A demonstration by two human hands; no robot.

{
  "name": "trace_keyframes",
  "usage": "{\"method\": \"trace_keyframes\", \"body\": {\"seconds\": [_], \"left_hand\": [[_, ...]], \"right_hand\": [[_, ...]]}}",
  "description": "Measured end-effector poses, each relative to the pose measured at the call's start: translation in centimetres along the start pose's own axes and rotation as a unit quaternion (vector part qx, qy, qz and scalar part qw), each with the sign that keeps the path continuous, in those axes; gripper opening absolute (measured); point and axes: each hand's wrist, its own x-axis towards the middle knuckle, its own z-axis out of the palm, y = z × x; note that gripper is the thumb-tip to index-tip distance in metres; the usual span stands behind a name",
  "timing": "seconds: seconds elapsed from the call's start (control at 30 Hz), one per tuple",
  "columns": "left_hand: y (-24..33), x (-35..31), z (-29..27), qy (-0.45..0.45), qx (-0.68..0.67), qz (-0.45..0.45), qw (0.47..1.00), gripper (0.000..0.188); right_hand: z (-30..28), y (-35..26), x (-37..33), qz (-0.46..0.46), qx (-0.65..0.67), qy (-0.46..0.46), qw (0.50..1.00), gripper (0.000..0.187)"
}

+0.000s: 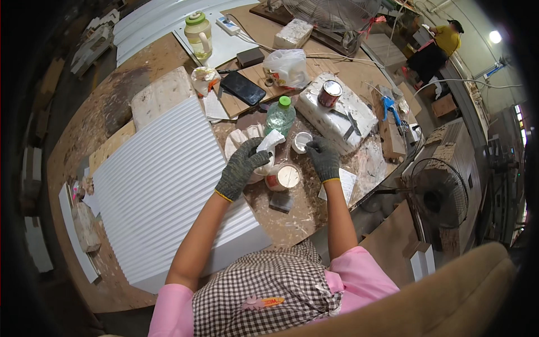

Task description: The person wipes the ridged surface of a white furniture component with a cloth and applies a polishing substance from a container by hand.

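Both my hands wear dark grey knit gloves with yellow cuffs. My left hand [240, 169] is closed on a crumpled white rag [272, 140], which sticks up past the fingertips. With its fingers pinched at the rim, my right hand [324, 159] holds a small white cup [301, 144]. Below and between the hands stands an open can [285, 177] with pale contents and a reddish side. A green-capped clear bottle [281, 118] is just beyond them. Beside my left hand lies a bunched white cloth [236, 139], partly hidden by the glove. A small grey block [281, 202] lies nearer me.
A large ribbed white panel [163, 185] covers the table's left side. Ahead are a black phone [242, 88], a plastic bag [287, 67] and a handled jug [199, 39]. At right, a white block [337, 112] carries a can [330, 93]. A fan [439, 194] stands beyond the edge.
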Motion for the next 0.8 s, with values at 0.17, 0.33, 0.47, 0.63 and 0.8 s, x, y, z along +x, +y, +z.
{"method": "trace_keyframes", "body": {"seconds": [0.17,0.33,0.47,0.63,0.8], "left_hand": [[-2.0,1.1,0.5,-0.052,0.091,0.074,0.992,0.048],[-2.8,4.2,2.5,-0.087,0.06,0.023,0.994,0.043],[-3.5,5.6,3.1,-0.098,0.271,0.185,0.939,0.035],[-3.7,6.3,3.6,-0.115,0.19,0.075,0.972,0.032],[-3.4,6.6,4.6,-0.096,-0.118,-0.071,0.986,0.029]], "right_hand": [[0.8,0.6,-3.9,-0.07,0.046,0.041,0.996,0.021],[0.5,-0.3,-5.7,-0.09,-0.05,0.061,0.993,0.017],[0.4,-1.6,-4.5,-0.116,-0.099,0.085,0.985,0.016],[0.8,-2.8,-2.4,-0.169,-0.143,0.061,0.973,0.013],[0.4,-2.9,-1.6,-0.16,-0.223,0.052,0.96,0.015]]}}
